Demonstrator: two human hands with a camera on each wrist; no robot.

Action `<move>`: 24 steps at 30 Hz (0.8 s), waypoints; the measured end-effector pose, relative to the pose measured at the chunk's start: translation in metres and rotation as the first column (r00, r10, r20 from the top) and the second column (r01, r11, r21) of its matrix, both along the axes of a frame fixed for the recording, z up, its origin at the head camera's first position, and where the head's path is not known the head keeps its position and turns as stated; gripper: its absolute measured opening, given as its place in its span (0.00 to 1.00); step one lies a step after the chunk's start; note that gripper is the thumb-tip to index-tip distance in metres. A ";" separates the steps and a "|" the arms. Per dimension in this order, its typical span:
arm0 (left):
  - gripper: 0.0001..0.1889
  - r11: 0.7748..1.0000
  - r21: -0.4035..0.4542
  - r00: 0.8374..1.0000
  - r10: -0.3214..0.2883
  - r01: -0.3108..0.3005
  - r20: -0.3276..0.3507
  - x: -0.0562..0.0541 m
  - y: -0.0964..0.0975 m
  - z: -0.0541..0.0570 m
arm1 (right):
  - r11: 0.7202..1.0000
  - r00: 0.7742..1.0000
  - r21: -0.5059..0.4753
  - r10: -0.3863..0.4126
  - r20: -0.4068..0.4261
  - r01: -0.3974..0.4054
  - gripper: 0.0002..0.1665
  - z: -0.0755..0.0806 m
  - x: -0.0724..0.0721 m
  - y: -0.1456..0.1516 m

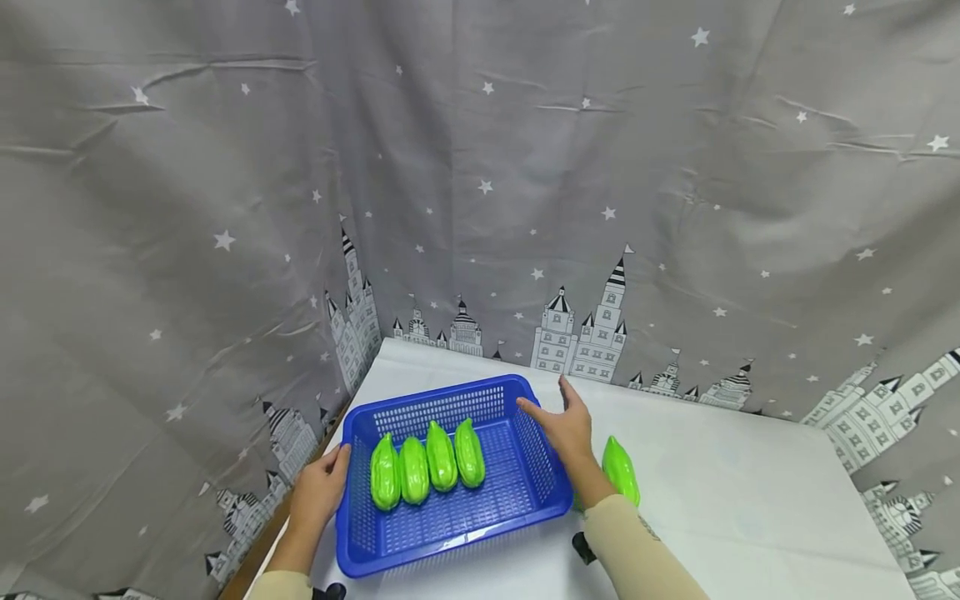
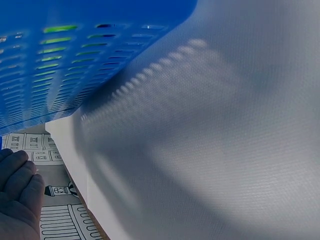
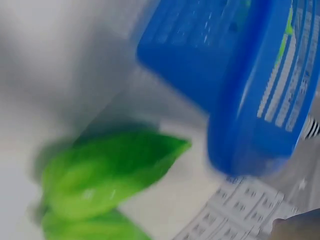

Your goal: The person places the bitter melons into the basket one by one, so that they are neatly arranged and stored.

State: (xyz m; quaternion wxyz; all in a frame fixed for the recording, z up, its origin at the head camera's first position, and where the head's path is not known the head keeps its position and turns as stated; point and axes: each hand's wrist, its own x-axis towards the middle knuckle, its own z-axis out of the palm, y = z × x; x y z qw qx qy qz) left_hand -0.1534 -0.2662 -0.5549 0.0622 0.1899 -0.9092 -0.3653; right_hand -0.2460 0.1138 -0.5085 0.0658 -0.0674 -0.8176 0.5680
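Note:
A blue plastic basket with slotted walls holds several glossy green ridged, papaya-like fruits, side by side in its left half. At its left rim, my left hand grips the edge, thumb at the top; in the left wrist view its fingers appear low on the left, below the basket wall. My right hand is spread at the right rim, its thumb reaching over the edge and its fingers outside and apart. Another green fruit lies right of that forearm, with a second one beside it, mostly hidden in the head view.
The basket is at the left part of a white-covered table. A grey curtain printed with stars and castles hangs behind the table and along its left side. A brown table edge shows at the left.

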 end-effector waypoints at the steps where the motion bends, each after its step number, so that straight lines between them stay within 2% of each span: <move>1: 0.36 1.000 0.000 1.000 -0.001 0.001 0.002 0.000 0.000 -0.001 | 1.000 1.000 0.008 -0.008 0.000 0.008 0.62 0.002 0.001 0.007; 5: 0.36 1.000 0.001 1.000 -0.003 0.003 -0.003 0.002 -0.002 -0.001 | 0.998 0.999 0.043 -0.040 -0.001 0.040 0.62 0.008 0.003 0.035; 10: 0.36 1.000 0.017 1.000 -0.003 0.003 -0.001 0.001 0.000 0.001 | 0.994 0.997 0.092 -0.070 0.042 0.066 0.63 0.013 0.011 0.069; 17: 0.36 0.998 0.049 0.999 0.032 -0.032 0.012 0.007 -0.002 0.002 | 0.990 0.989 0.098 -0.108 0.104 0.098 0.65 0.009 0.029 0.102; 24: 0.33 0.993 0.108 0.998 0.052 -0.050 -0.022 0.004 0.001 0.006 | 0.985 0.979 0.104 -0.152 0.139 0.138 0.66 0.005 0.040 0.121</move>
